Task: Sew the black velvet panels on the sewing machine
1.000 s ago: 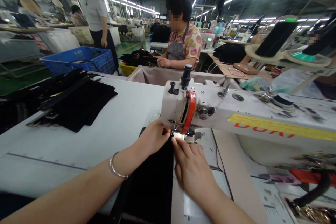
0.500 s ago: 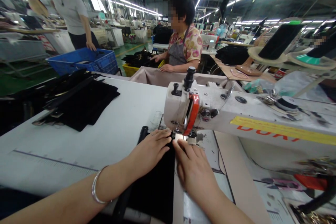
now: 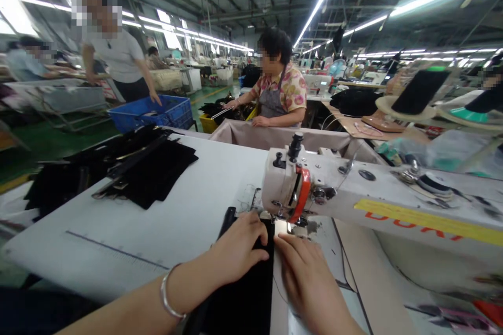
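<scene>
A black fabric piece point(image 3: 243, 293) lies on the machine bed, its far end close to the needle area of the white sewing machine point(image 3: 283, 183). My left hand point(image 3: 239, 246), with a bracelet on the wrist, rests on the fabric, fingers bent and apart. Thumb and forefinger leave a gap over the cloth. My right hand point(image 3: 306, 267) lies flat beside the fabric's right edge, fingertips just in front of the presser foot. A long dark strip point(image 3: 229, 218) runs along the fabric's left side, partly hidden under my left arm.
Stacked black pieces point(image 3: 157, 170) lie on the white table point(image 3: 129, 220), left. Beyond it are a blue crate point(image 3: 153, 112), a yellow crate point(image 3: 207, 123) and two people. A fabric-lined bin point(image 3: 251, 133) stands behind the machine; thread cones point(image 3: 420, 91) stand at right.
The view has shifted, so the scene sits lower and further right. My left fingers have drawn back and bent more. The seated person now holds a thin white item over the yellow crate.
</scene>
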Motion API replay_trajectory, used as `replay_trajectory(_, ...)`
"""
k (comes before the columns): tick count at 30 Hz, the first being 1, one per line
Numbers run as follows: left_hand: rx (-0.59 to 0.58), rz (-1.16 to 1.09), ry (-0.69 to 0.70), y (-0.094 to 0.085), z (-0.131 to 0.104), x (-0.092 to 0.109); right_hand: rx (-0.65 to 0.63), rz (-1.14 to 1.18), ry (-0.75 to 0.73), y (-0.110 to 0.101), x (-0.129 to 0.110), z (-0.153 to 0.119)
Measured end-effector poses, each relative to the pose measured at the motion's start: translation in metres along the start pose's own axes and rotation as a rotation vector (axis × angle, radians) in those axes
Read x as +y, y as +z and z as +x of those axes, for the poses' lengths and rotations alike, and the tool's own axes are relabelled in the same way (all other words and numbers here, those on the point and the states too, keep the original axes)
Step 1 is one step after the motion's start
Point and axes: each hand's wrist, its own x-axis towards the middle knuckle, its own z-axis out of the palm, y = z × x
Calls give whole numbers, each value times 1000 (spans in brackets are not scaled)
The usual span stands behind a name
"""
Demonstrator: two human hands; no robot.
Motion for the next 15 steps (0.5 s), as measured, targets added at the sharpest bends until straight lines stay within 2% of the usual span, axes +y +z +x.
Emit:
replay_trajectory(4, -99, 54, 77, 0, 6, 8, 93, -22, -109, 13, 15, -5)
replay_trajectory(8, -181, -107, -91, -8, -4, 19, 124, -47, -150, 13, 15, -7)
replay_trajectory(12, -122, -363, -225, -30, -41, 29, 34, -40, -17, -3, -7, -16)
replay_trajectory(15, -90, -438, -307, -52, -74, 17, -50, 20, 63, -13, -23, -24)
